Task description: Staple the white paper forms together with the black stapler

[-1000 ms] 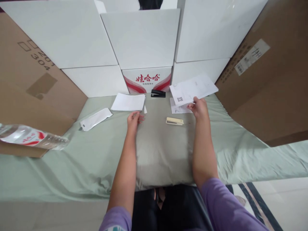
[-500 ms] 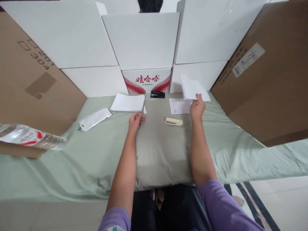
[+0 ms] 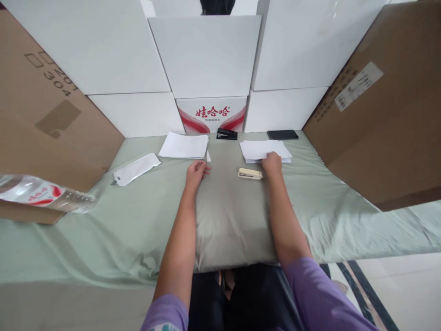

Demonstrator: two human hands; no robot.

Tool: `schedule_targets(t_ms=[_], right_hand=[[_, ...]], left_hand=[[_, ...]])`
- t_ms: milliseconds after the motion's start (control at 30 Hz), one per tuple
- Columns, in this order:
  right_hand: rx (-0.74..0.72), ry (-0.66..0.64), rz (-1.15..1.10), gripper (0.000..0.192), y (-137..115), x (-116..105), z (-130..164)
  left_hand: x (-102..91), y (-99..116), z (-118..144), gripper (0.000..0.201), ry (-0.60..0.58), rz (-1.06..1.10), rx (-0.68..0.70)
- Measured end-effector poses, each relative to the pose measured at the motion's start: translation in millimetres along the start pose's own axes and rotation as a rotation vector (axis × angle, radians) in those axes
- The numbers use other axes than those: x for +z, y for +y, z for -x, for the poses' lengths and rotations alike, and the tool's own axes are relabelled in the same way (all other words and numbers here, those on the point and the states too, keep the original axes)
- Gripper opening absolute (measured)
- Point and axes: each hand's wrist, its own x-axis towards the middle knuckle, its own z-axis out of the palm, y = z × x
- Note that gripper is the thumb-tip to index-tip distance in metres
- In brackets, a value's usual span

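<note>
My right hand (image 3: 273, 164) is at the front edge of the right-hand sheets of paper (image 3: 258, 148), fingers closed on them with the fingertips partly hidden. These sheets lie low over the cloth, slightly fanned. Just in front of them is a cream stapler (image 3: 250, 174), left of my right wrist. My left hand (image 3: 197, 171) rests on the cloth with loosely curled fingers apart and nothing visible in them. Right behind it lies a neat paper stack (image 3: 184, 145), a small white slip (image 3: 208, 156) poking out at its right side. A black stapler (image 3: 227, 134) stands between the two piles.
A dark phone (image 3: 282, 134) lies behind the right sheets. White boxes (image 3: 205, 57) form a wall at the back, with brown cartons (image 3: 386, 110) at the sides. On the left are a white packet (image 3: 137, 169) and a water bottle (image 3: 46, 194) on its side. Green cloth (image 3: 234, 220) covers the surface.
My right hand has lowered the raised paper toward me and slightly left, onto the printed sheet, which is now covered. The phone behind has come into sight. My left hand has hardly moved.
</note>
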Motion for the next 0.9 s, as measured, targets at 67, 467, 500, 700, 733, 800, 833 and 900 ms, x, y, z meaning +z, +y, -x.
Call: schedule_targets(t_ms=[67, 467, 500, 700, 733, 800, 833, 900], right_hand=[[0.041, 0.025, -0.009, 0.038, -2.9, 0.4, 2.7], [0.025, 0.152, -0.083, 0.040, -1.0, -2.3, -1.7], [0.026, 0.151, -0.085, 0.041, -0.3, -1.8, -1.2], [0.048, 0.059, -0.011, 0.035, 2.3, 1.2, -0.3], [0.058, 0.044, -0.003, 0.034, 2.3, 1.7, -0.7], [0.072, 0.009, 0.004, 0.034, 2.1, 3.0, -1.4], [0.073, -0.012, 0.008, 0.036, 2.1, 3.6, -1.6], [0.063, -0.052, 0.021, 0.040, 2.2, 4.5, -1.7]], left_hand=[[0.0, -0.4, -0.3, 0.042, -0.009, -0.018, -0.002], [1.2, 3.9, 2.0, 0.031, -0.023, -0.057, -0.002], [1.2, 3.4, 1.8, 0.030, -0.021, -0.058, 0.002], [0.7, -0.7, -0.3, 0.026, -0.025, -0.068, 0.017], [0.6, -0.9, -0.5, 0.026, -0.025, -0.072, 0.016], [0.6, -1.0, -0.6, 0.027, -0.022, -0.081, 0.012], [0.6, -0.8, -0.6, 0.027, -0.021, -0.084, 0.008], [0.8, -0.4, -0.2, 0.027, -0.020, -0.084, 0.006]])
